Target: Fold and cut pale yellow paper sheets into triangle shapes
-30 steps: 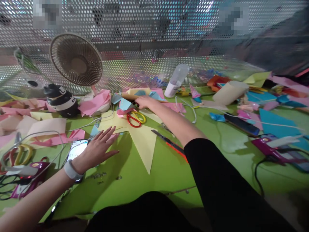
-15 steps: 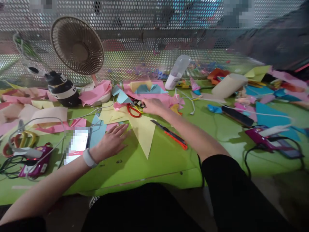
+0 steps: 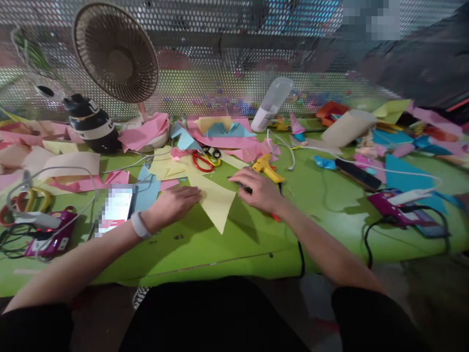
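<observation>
A pointed sheet of yellow paper [image 3: 219, 204] lies between my hands on the green table. My left hand [image 3: 175, 206], a pale band at its wrist, has its fingers drawn together at the sheet's left edge; the thumb is hidden. Right of the sheet, my right hand [image 3: 261, 191] curls around a utility knife [image 3: 243, 186]. Its dark front end shows at the fingers and its orange tail below the palm. Behind the sheet are red-handled scissors [image 3: 202, 163]. A yellow glue gun [image 3: 270, 170] rests just beyond my right hand.
A phone [image 3: 116, 205] lies left of my left forearm. Purple power strips with cables sit at the left [image 3: 54, 234] and right [image 3: 394, 208]. Coloured paper, a black bottle [image 3: 91, 126], a fan [image 3: 117, 54] and a clear-topped container [image 3: 273, 105] line the mesh at the back.
My right hand has come back from the scissors and closed over the utility knife, uncovering the glue gun. My left hand has slid right to the yellow sheet, its fingers now together.
</observation>
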Motion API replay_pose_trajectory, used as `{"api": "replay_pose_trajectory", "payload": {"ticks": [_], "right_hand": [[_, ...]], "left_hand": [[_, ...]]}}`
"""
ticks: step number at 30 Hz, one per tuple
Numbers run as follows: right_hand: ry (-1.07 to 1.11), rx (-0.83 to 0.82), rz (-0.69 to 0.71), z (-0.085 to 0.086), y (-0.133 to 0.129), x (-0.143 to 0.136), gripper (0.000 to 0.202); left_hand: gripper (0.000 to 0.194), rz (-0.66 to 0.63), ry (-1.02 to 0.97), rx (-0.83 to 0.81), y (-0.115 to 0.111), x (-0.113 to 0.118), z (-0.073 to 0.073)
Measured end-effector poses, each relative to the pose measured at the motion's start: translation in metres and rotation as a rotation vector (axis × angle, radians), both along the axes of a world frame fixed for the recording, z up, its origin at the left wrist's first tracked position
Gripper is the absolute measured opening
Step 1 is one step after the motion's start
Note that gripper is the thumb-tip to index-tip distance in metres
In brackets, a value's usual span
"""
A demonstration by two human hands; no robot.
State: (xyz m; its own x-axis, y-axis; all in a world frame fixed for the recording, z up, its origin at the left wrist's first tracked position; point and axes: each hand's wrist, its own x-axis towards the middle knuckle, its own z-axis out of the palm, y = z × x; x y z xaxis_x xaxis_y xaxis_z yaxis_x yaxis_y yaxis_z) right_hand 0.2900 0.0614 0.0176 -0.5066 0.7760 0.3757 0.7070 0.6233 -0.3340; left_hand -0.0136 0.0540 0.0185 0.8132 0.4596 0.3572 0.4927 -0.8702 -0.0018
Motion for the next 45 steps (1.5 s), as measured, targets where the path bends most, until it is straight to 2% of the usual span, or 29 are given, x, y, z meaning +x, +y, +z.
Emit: {"api": "replay_pose_trajectory", "payload": {"ticks": [3, 6, 8, 10, 12, 16, 19, 21, 23, 25, 27, 28, 30, 32, 35, 38, 45], "right_hand": [[-0.019, -0.095, 0.257, 0.004, -0.026, -0.007, 0.057], [-0.036, -0.126, 0.456, 0.009, -0.055, -0.026, 0.077], [-0.024, -0.059, 0.516, 0.008, -0.068, -0.038, 0.069], [0.051, -0.008, 0.512, 0.004, -0.072, -0.043, 0.048], [0.169, -0.061, 0.497, -0.001, -0.068, -0.039, 0.035], [0.374, -0.308, 0.518, -0.012, -0.05, -0.018, 0.033], [0.296, -0.329, 0.499, -0.023, -0.038, -0.002, 0.029], [0.187, -0.297, 0.407, -0.029, -0.033, 0.006, 0.028], [0.143, -0.252, 0.21, -0.028, -0.031, 0.013, 0.04], [0.173, -0.159, -0.023, -0.021, -0.033, 0.014, 0.051], [0.204, -0.029, -0.116, -0.012, -0.039, 0.007, 0.055], [0.193, 0.027, -0.079, -0.007, -0.044, 0.0, 0.054], [0.092, 0.071, 0.117, -0.005, -0.051, -0.016, 0.048], [-0.034, 0.079, 0.223, -0.012, -0.056, -0.033, 0.038], [-0.104, 0.084, 0.23, -0.03, -0.056, -0.048, 0.027], [-0.077, 0.029, 0.219, -0.041, -0.053, -0.049, 0.027], [0.033, -0.133, 0.178, -0.032, -0.049, -0.051, 0.021]], "left_hand": [[0.027, 0.038, -0.006, 0.017, -0.034, -0.018, -0.001], [0.021, 0.091, 0.076, 0.068, -0.062, -0.018, 0.0], [0.019, 0.095, 0.098, 0.101, -0.072, -0.01, -0.001], [0.017, 0.087, 0.093, 0.12, -0.076, -0.002, -0.003], [0.016, 0.085, 0.076, 0.126, -0.073, 0.0, -0.006], [0.023, 0.101, 0.072, 0.12, -0.058, -0.012, -0.013], [0.028, 0.115, 0.092, 0.052, -0.055, -0.025, -0.014], [0.03, 0.141, 0.11, 0.019, -0.058, -0.029, -0.013], [0.029, 0.167, 0.15, 0.004, -0.062, -0.028, -0.013], [0.027, 0.19, 0.199, -0.007, -0.065, -0.024, -0.015], [0.026, 0.212, 0.231, 0.0, -0.065, -0.019, -0.016], [0.026, 0.224, 0.244, 0.013, -0.064, -0.017, -0.016], [0.024, 0.237, 0.263, 0.054, -0.061, -0.014, -0.016], [0.022, 0.23, 0.264, 0.084, -0.059, -0.014, -0.015], [0.019, 0.205, 0.209, 0.061, -0.059, -0.018, -0.013], [0.021, 0.187, 0.118, -0.006, -0.062, -0.027, -0.013], [0.021, 0.258, -0.134, -0.242, -0.06, -0.031, -0.017]]}}
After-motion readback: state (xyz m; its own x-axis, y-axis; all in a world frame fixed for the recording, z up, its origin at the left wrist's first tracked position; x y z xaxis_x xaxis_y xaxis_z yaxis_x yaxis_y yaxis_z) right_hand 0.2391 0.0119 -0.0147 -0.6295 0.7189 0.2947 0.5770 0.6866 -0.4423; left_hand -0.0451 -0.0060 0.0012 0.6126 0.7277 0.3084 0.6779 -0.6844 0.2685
